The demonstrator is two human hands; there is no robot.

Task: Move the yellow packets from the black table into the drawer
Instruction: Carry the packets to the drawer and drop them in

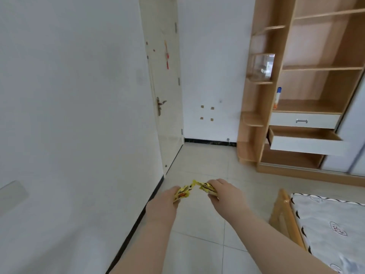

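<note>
Left hand (167, 200) grips one bunch of yellow packets (183, 193); right hand (224, 194) grips a second bunch (206, 187), both over the floor (197, 244). The count in each bunch cannot be told. Two drawers: upper drawer (304, 120) closed, lower drawer (304, 144) pulled out, well apart from the hands.

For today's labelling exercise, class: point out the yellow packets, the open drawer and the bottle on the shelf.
yellow packets (182, 192), head view, on the bundle the left hand (167, 197) holds.
open drawer (308, 145), head view, on its white front panel.
bottle (277, 98), head view, on its white body.
</note>
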